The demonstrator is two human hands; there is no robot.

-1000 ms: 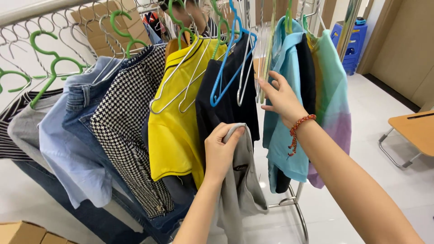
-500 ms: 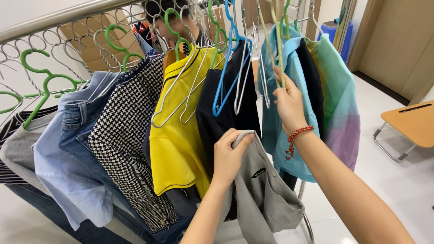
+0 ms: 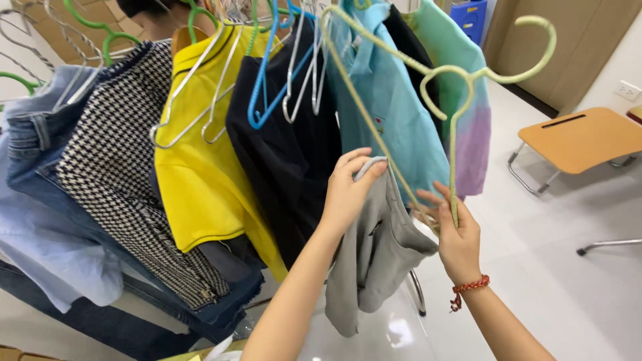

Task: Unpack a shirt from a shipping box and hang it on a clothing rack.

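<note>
Behind left hand, grey garment collar hidden, right hand holding pale green hanger

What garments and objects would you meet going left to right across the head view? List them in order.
Denim jeans → houndstooth garment → yellow shirt → black garment → left hand holding grey garment → right hand holding pale green hanger → folding desk.

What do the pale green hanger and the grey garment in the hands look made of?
Pale green hanger: thin bent wire, probably metal with a matte, slightly fuzzy-looking green coating; the right hand grips it.
Grey garment: soft, matte cloth, likely a cotton knit, since it drapes limply from the left hand.
</note>
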